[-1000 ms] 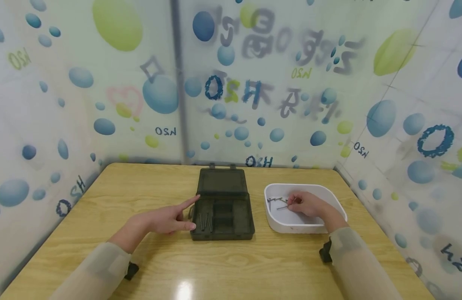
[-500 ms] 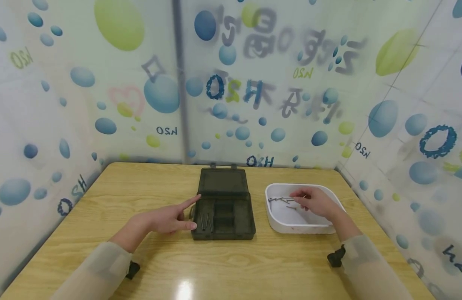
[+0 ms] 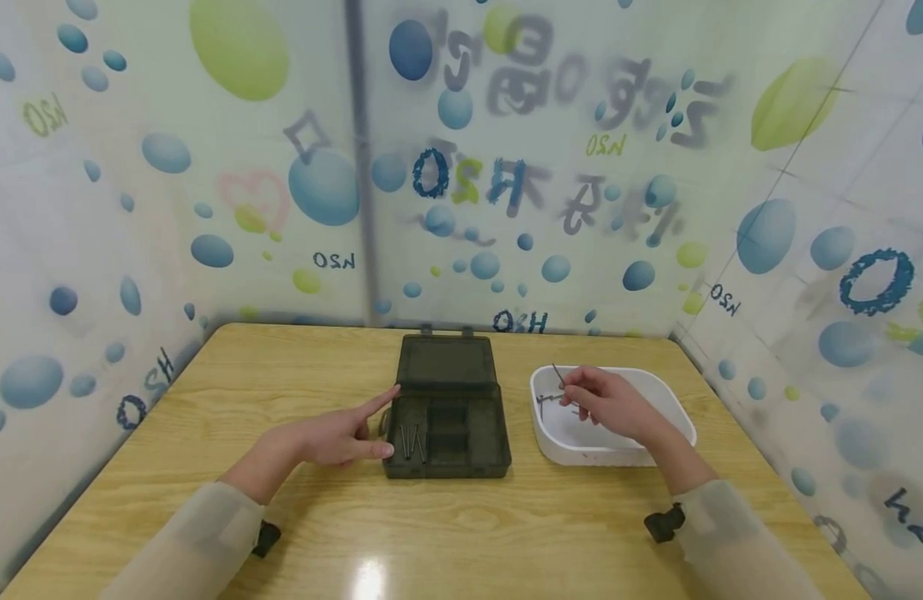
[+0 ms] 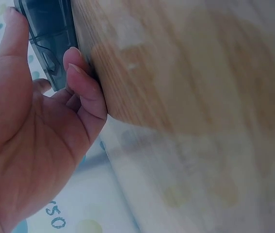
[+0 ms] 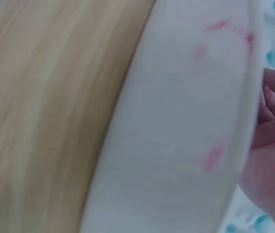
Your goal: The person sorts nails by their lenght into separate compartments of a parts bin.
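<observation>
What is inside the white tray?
Inside the tray, a few screws lie toward the left in the head view. The right hand, pinching one more screw, covers part of the floor, so the full count and anything beneath it can't be seen.

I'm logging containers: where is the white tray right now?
In the head view, the white tray stands on the table to the right of the open dark case, with the right hand over it.
</observation>
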`<state>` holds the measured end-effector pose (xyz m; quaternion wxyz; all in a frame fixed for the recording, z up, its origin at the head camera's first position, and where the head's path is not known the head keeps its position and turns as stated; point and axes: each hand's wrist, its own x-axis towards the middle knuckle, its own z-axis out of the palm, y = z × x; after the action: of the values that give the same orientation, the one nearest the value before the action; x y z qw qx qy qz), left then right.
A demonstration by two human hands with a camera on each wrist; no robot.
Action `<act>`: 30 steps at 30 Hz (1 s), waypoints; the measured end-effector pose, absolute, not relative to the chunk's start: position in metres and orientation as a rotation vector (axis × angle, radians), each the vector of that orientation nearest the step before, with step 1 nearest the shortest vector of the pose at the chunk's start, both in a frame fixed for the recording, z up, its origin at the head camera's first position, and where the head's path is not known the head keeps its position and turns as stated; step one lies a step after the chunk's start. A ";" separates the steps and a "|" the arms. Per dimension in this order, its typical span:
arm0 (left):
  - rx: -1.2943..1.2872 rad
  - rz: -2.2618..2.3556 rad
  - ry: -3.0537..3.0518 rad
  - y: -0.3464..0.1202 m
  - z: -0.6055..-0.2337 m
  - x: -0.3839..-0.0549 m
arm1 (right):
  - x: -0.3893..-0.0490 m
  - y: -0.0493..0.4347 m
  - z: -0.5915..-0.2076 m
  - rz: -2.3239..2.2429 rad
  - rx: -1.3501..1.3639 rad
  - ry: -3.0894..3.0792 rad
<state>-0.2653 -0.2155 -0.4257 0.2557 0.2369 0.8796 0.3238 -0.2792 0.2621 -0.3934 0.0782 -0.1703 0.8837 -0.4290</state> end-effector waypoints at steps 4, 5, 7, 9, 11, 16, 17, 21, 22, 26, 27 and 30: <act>0.640 0.880 2.384 -0.215 -0.426 -0.266 | -0.275 0.243 -0.387 -1.305 -0.537 2.626; 0.638 0.880 2.383 -0.215 -0.426 -0.266 | -0.274 0.238 -0.386 -1.308 -0.548 2.618; 0.640 0.880 2.381 -0.215 -0.425 -0.266 | -0.273 0.227 -0.383 -1.307 -0.566 2.605; 0.646 0.876 2.382 -0.215 -0.425 -0.266 | -0.271 0.215 -0.382 -1.317 -0.580 2.584; 0.653 0.873 2.384 -0.215 -0.425 -0.266 | -0.269 0.202 -0.380 -1.334 -0.588 2.556; 0.674 0.883 2.383 -0.214 -0.426 -0.266 | -0.265 0.170 -0.380 -1.379 -0.587 2.468; 0.676 0.887 2.381 -0.214 -0.426 -0.266 | -0.264 0.164 -0.381 -1.393 -0.584 2.446; 0.677 0.898 2.375 -0.213 -0.426 -0.265 | -0.264 0.139 -0.388 -1.448 -0.555 2.363; 0.675 0.900 2.374 -0.213 -0.425 -0.265 | -0.264 0.134 -0.390 -1.459 -0.552 2.345; 0.661 0.905 2.373 -0.213 -0.424 -0.265 | -0.266 0.112 -0.402 -1.449 -0.565 2.318; 0.656 0.903 2.374 -0.212 -0.424 -0.265 | -0.267 0.108 -0.406 -1.441 -0.574 2.311; 0.637 0.897 2.374 -0.212 -0.423 -0.265 | -0.266 0.095 -0.413 -1.425 -0.592 2.289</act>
<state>-0.2646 -0.2121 -0.4228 0.2594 0.2352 0.8762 0.3312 -0.2663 0.0949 -0.4125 0.1893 -0.2107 0.8143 -0.5067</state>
